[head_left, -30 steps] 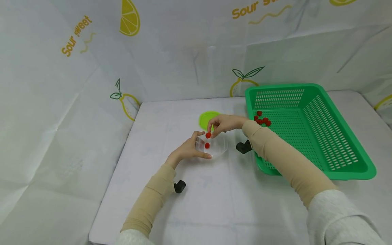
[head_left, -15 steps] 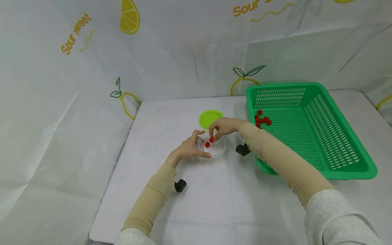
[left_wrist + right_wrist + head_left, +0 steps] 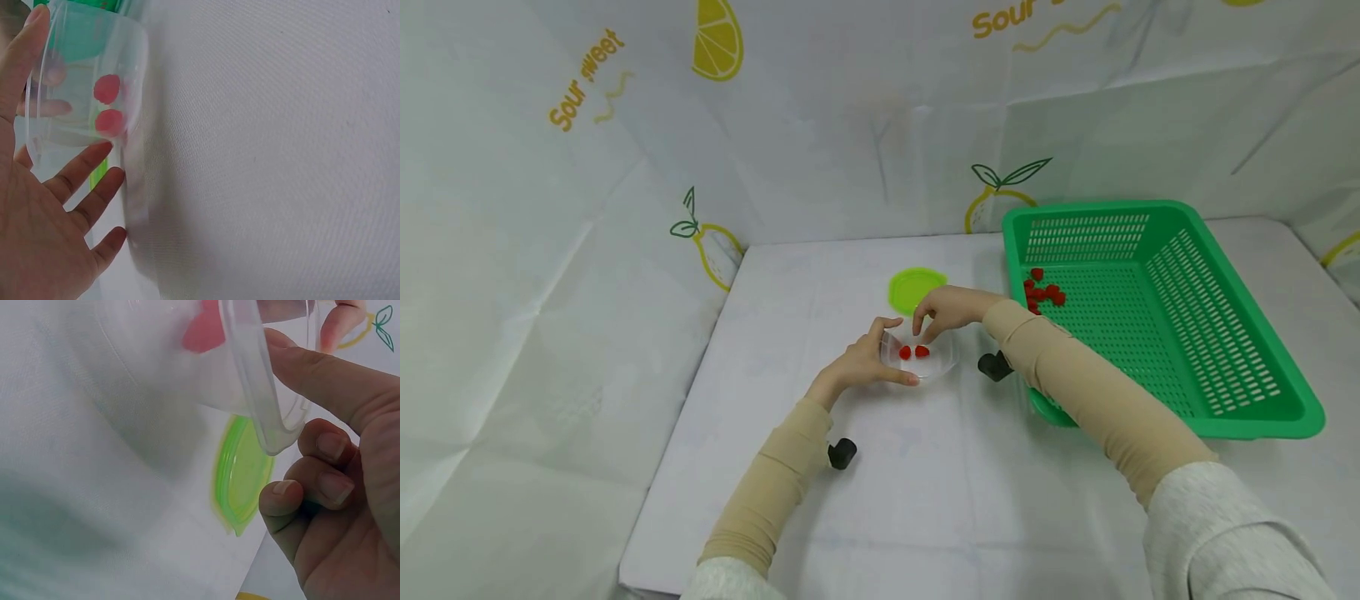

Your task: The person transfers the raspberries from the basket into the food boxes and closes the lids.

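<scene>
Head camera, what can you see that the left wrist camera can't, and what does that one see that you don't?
Only the head view shows the lemon slice print, the grey sleeves and most of the green basket. Only the left wrist view shows the palm of the left hand and a side-on look through the clear tub. Both show that hand holding the tub, two red pieces inside it, and the lime green lid, just a sliver in the wrist view.

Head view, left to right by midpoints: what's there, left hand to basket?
Left hand → left berry → right berry → right hand → black wrist piece → basket.
</scene>
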The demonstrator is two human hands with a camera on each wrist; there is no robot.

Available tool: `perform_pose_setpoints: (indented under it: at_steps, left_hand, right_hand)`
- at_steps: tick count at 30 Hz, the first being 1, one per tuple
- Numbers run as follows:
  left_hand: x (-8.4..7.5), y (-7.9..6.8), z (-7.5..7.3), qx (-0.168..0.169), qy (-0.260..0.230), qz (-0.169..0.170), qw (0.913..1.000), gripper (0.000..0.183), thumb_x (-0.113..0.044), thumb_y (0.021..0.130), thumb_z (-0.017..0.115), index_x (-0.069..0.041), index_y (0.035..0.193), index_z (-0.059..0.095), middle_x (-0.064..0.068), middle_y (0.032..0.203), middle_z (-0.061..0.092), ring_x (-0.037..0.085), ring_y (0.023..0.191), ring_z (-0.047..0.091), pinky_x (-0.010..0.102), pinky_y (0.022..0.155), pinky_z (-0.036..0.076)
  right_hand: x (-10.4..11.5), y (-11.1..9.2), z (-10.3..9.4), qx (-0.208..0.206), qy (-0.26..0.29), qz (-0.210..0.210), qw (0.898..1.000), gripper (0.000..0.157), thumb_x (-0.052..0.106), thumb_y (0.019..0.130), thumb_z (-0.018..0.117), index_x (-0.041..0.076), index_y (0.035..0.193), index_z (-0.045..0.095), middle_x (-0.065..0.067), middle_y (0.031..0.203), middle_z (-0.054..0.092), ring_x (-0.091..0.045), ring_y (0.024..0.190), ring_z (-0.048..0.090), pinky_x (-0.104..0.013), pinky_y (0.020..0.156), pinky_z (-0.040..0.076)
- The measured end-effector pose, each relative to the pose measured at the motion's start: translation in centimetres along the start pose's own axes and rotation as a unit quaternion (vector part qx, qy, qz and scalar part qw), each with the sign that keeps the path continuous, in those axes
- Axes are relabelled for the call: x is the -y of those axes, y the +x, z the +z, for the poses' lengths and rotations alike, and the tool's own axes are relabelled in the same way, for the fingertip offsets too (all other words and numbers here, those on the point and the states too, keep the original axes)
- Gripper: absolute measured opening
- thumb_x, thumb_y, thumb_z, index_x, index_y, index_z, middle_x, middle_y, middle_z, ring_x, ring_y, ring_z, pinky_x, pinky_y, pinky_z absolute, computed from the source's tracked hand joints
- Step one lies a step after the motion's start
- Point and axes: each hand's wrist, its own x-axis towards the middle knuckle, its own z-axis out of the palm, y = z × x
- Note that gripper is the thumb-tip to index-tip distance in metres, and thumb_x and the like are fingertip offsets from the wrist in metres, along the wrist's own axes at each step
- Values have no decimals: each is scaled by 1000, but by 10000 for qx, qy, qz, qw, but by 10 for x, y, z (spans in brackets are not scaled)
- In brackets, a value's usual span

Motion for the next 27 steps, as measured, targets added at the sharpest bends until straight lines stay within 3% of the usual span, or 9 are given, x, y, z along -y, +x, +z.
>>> perform_pose_setpoints:
  at_steps: [19, 27]
  left_hand:
    - [1, -1, 0, -2, 50, -49, 10000, 98, -57, 57, 82, -42, 136, 25, 7, 148, 34, 29, 136, 33, 52, 104, 32]
    - [1, 0, 0, 3, -29, 1, 10000, 99, -57, 57, 82, -42, 137, 25, 6, 149, 33, 31, 137, 30, 53, 105, 30]
  right_hand:
    - [3, -7, -5, 188, 239, -61, 9995, 20, 22, 85, 67, 16, 104, 69, -2, 78, 52, -16, 75, 45, -25, 64, 37]
    - [6, -14, -14, 33, 305, -226, 9993, 24, 28, 84, 68, 20, 107, 69, -1, 88, 54, -17, 85, 46, -27, 69, 38]
